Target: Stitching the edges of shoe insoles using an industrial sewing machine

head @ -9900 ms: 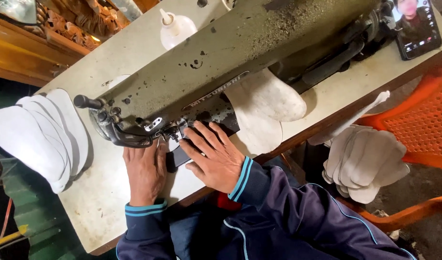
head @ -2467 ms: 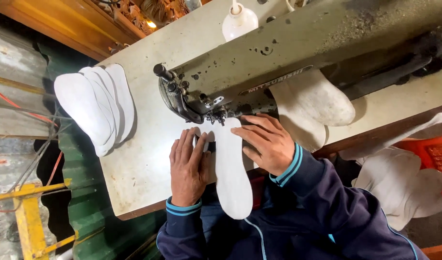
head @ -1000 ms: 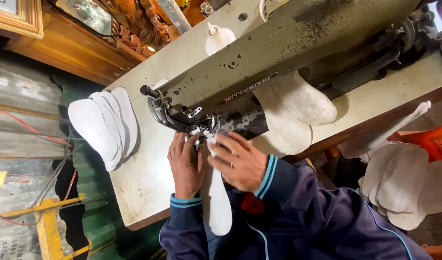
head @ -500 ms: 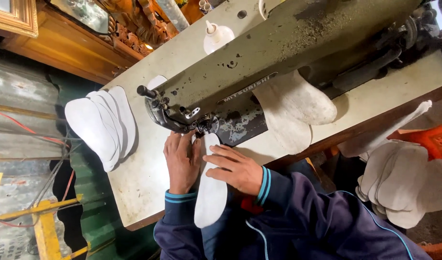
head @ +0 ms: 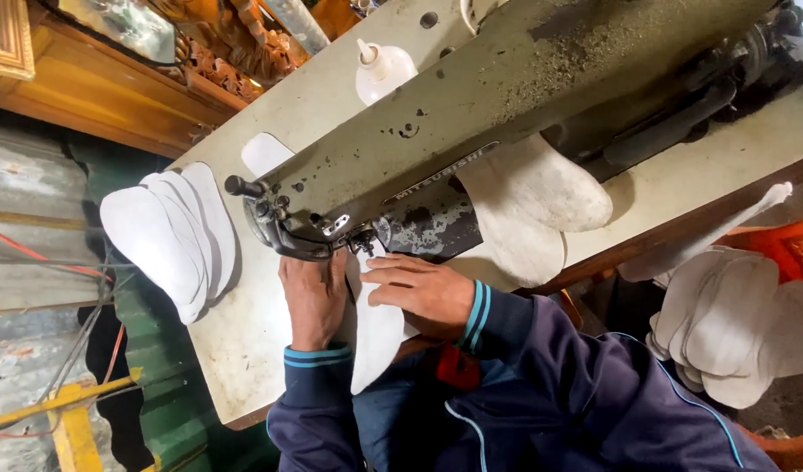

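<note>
A white insole-shaped piece (head: 375, 336) lies under the needle of an olive-green sewing machine (head: 471, 131) on a cream table (head: 244, 341). Its near end hangs over the table's front edge. My left hand (head: 312, 297) presses flat on the piece's left side, fingertips right by the presser foot (head: 362, 243). My right hand (head: 419, 293) rests flat on its right side, fingers pointing left toward the needle. Both wrists wear dark blue sleeves with teal cuffs.
A fanned stack of white insoles (head: 170, 240) overhangs the table's left end. More white pieces (head: 533, 205) lie under the machine arm. A white squeeze bottle (head: 382, 70) stands behind the machine. An orange crate (head: 742, 323) of insoles sits at right.
The white piece has fed through the needle and slid toward me over several seconds. Both hands stayed on it, shifting slightly closer to the presser foot.
</note>
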